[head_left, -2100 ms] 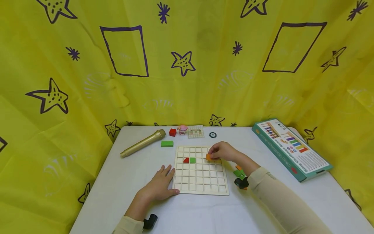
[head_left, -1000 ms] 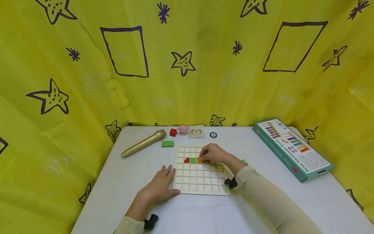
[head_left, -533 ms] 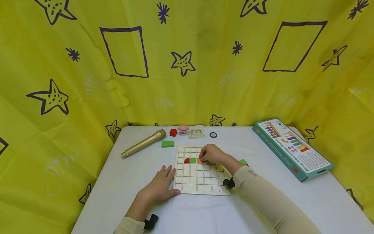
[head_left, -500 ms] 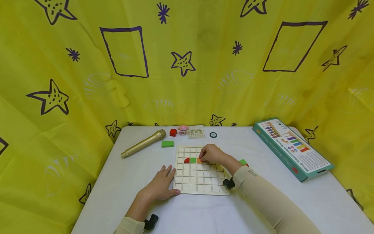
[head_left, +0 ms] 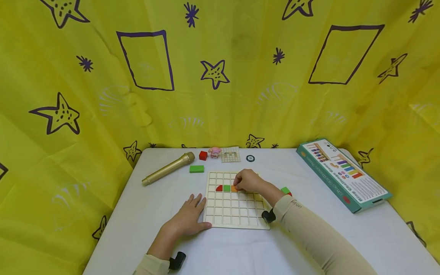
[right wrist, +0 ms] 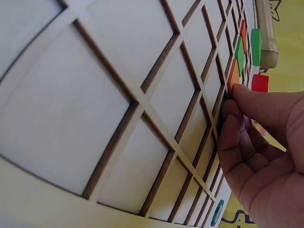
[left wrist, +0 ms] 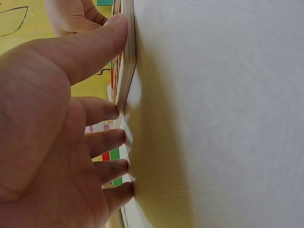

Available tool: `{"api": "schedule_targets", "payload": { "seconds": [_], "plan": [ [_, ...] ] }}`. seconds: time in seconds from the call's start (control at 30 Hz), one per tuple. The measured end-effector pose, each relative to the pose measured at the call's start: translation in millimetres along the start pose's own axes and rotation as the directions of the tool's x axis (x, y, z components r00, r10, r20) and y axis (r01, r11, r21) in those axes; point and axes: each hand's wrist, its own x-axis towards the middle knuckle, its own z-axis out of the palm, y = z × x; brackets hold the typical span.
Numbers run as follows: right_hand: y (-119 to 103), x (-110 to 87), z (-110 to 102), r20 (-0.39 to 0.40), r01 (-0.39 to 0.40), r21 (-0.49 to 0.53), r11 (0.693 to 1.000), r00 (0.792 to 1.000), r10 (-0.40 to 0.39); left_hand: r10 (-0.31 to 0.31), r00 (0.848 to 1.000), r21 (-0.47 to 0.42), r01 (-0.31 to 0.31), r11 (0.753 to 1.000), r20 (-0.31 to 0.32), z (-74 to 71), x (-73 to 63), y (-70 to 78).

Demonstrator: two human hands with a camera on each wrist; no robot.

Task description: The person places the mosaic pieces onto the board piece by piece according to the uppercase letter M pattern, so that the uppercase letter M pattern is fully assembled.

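A wooden grid board (head_left: 237, 212) lies on the white table. In one of its upper rows sit a red quarter-round tile (head_left: 219, 188) and, touching it, a green square tile (head_left: 227, 188). Right beside the green one is an orange tile (head_left: 234, 188), pinched by my right hand (head_left: 250, 180); in the right wrist view the thumb lies on the orange tile's edge and the other fingers curl below. My left hand (head_left: 188, 217) rests at the board's left edge, fingers spread, its thumb on the near left corner. The right fingers partly hide the orange tile.
Behind the board are a green block (head_left: 196, 169), a red cube (head_left: 203, 156), a pink figurine (head_left: 215, 152), a pattern card (head_left: 230, 154) and a round chip (head_left: 250, 158). A gold microphone (head_left: 168, 169) lies left, a game box (head_left: 343, 175) right. Loose green and red pieces (head_left: 286, 190) show past my right forearm.
My right hand has carried the orange tile leftward over the board to the cell beside the green tile. Over the last half second it hardly moves. The left hand stays put.
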Motion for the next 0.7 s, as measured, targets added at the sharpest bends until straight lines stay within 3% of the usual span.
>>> {"api": "schedule_targets", "payload": {
  "seconds": [0.4,0.7],
  "plan": [
    [6,-6.9,-15,0.037,0.004,0.078,0.997,0.999,-0.007,0.005,1.0,-0.002,-0.005,1.0,-0.003,0.1,0.1,1.7],
    [21,-12.2,-29,0.013,0.009,0.037,0.999,1.0,-0.01,-0.008,1.0,-0.001,0.008,1.0,-0.001,0.1,-0.2,2.1]
  ]
}}
